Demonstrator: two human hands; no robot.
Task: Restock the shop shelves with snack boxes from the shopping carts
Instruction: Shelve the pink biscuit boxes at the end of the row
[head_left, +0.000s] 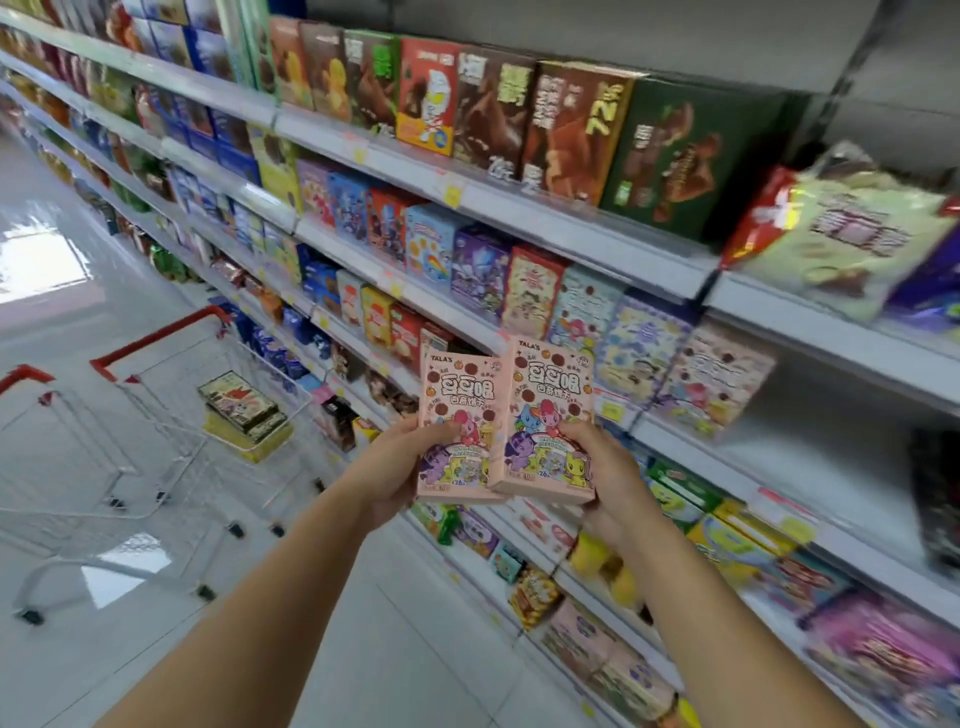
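Observation:
I hold two pink snack boxes with cartoon ponies upright in front of the shelves. My left hand (400, 467) grips the left pink box (457, 410) by its lower left edge. My right hand (605, 470) grips the right pink box (553, 400), which overlaps the left one slightly. Behind them runs the shelf (613, 405) with similar pastel pony boxes (639, 348). A shopping cart (218, 415) with a red handle stands to the left, holding a small stack of dark and yellow boxes (244, 410).
A second cart (57, 457) with a red handle stands nearer on the far left. Shelves of snack boxes fill the right side, from the top row (493, 114) down to floor level. A gap shows on the shelf at right (841, 410). The tiled aisle floor (67, 322) stretches away.

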